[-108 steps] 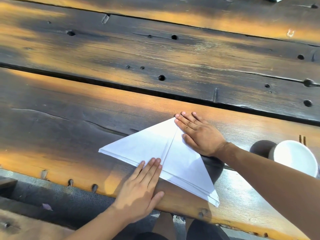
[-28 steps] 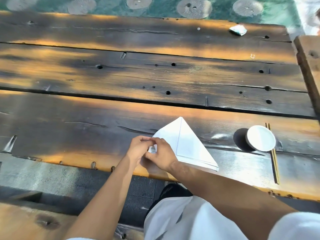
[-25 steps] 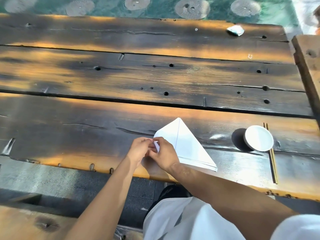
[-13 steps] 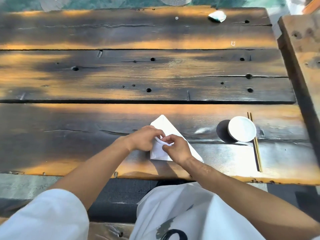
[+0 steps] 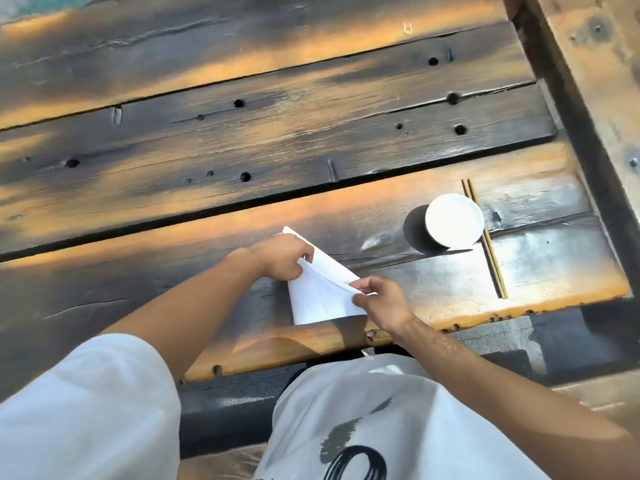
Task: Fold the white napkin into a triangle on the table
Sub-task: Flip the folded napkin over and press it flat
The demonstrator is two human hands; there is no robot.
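Observation:
The white napkin [image 5: 320, 292] lies folded in a narrow triangle near the front edge of the dark wooden plank table [image 5: 277, 140]. My left hand [image 5: 282, 256] pinches the napkin's upper layer at its left side. My right hand [image 5: 382, 301] pinches the same raised layer at the right side. The edge between the two hands is lifted off the sheet below. The napkin's far tip pokes out behind my left hand.
A white cup [image 5: 453, 220] stands to the right of the napkin, with a pair of wooden chopsticks [image 5: 485, 240] lying just beyond it. A second wooden table or bench [image 5: 595, 64] borders the right side. My white shirt fills the bottom.
Earlier both hands pressed flat on a wide triangle. Since then the napkin has been folded narrower, and both hands have moved apart along the top layer, lifting it. The camera has tilted.

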